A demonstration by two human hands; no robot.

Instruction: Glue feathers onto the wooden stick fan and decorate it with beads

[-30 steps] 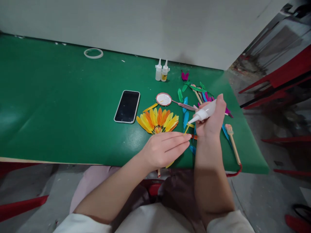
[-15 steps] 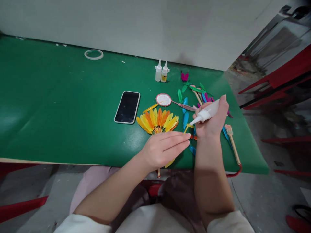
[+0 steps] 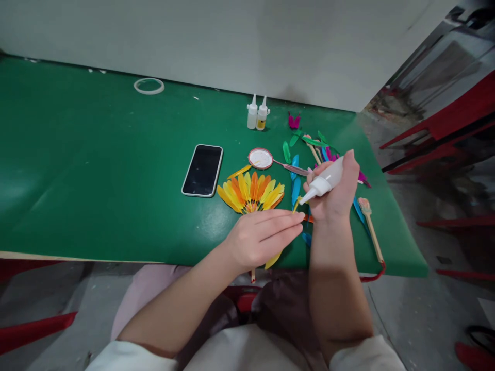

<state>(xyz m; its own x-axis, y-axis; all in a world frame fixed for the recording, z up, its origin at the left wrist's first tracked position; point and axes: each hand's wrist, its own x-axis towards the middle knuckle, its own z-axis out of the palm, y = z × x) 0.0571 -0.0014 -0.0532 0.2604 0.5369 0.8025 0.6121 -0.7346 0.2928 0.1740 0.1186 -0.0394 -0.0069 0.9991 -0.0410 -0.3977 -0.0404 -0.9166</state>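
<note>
My left hand [image 3: 257, 239] pinches a yellow feather [image 3: 273, 261]; its broad end shows below my palm, its quill pokes up past my fingertips. My right hand [image 3: 334, 198] is wrapped round a white squeeze bottle [image 3: 327, 178], tilted with its nozzle down at the quill. I cannot tell if nozzle and quill touch. Left of them lies a fan of yellow and orange feathers [image 3: 253, 190], its lower part hidden by my left hand. Above the fan is a small dish [image 3: 260, 158] with a white inside and red rim, a yellow feather [image 3: 240, 171] by it.
Two small bottles [image 3: 257, 116] stand near the wall. A phone [image 3: 202, 170] lies left of the fan, a clear ring [image 3: 149, 86] farther back. Blue feathers [image 3: 295, 175], green feathers [image 3: 286, 152] and a wooden stick with red cord [image 3: 372, 234] lie on the right of the green table [image 3: 96, 170].
My right hand has shifted slightly left and down, bringing the bottle's nozzle closer to my left fingertips. My left hand has barely moved and still pinches the feather.
</note>
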